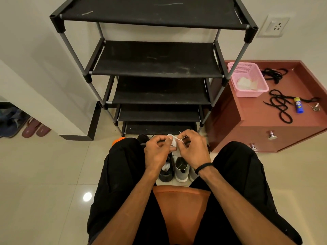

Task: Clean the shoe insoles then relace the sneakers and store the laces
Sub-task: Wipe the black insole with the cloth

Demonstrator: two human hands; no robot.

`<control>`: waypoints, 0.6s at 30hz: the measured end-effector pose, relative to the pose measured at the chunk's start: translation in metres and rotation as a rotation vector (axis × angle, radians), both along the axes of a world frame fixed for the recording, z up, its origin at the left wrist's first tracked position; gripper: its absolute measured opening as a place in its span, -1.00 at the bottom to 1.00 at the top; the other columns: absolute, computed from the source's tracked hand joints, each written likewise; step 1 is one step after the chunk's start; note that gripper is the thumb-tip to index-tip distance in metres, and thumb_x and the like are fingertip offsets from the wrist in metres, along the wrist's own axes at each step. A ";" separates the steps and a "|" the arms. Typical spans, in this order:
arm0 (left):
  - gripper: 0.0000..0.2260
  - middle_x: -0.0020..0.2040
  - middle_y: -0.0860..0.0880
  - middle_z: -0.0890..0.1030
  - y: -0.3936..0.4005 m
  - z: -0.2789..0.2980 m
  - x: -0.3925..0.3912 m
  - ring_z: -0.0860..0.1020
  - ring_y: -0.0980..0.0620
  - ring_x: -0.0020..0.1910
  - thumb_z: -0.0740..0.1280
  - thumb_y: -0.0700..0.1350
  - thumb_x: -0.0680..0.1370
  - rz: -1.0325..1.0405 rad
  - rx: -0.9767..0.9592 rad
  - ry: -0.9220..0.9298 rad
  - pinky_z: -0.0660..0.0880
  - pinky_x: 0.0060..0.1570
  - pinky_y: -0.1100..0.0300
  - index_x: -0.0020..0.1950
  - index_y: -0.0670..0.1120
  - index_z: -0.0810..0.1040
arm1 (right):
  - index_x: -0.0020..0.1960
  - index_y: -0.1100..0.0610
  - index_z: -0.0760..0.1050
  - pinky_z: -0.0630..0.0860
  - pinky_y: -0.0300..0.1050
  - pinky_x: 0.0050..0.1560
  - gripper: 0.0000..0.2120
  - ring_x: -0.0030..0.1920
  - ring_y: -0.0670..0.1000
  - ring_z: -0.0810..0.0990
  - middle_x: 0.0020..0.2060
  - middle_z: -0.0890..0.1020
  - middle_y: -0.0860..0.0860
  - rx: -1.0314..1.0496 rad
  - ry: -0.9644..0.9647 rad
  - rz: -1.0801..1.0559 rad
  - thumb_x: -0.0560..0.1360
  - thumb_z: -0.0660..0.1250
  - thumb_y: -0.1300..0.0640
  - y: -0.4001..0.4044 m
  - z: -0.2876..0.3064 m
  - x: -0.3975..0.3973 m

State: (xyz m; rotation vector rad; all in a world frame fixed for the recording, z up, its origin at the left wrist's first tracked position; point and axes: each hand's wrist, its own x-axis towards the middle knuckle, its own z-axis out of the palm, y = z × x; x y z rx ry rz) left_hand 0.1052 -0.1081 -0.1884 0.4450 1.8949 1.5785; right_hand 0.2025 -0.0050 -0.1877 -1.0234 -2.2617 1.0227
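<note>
Between my knees, my left hand (158, 149) and my right hand (192, 148) together pinch a small white item (174, 141), a wipe or its packet, held above the shoes. Below the hands, a black sneaker (166, 171) and a grey-white sneaker (181, 169) stand on the floor, partly hidden by my wrists. On the red-brown cabinet (261, 121) to the right lie two bundles of black laces: a nearer bundle (281, 106) and a farther bundle (273, 74).
A black shoe rack (155, 61) stands straight ahead. A pink basket (247, 79) holding white items, a small blue-yellow bottle (298, 105) and keys (315, 107) sit on the cabinet. Sandals (36, 129) lie at the left. I sit on an orange stool (182, 206).
</note>
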 end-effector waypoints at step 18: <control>-0.66 0.05 0.06 0.75 0.003 0.001 0.000 0.72 0.11 0.03 0.19 0.11 0.73 -0.077 0.010 0.009 0.64 0.12 0.09 0.19 -0.02 0.71 | 0.00 -0.02 0.60 0.66 -0.18 -0.07 -0.90 -0.09 -0.17 0.66 -0.12 0.66 -0.17 -0.174 -0.002 -0.003 0.53 0.46 0.15 0.004 -0.001 0.002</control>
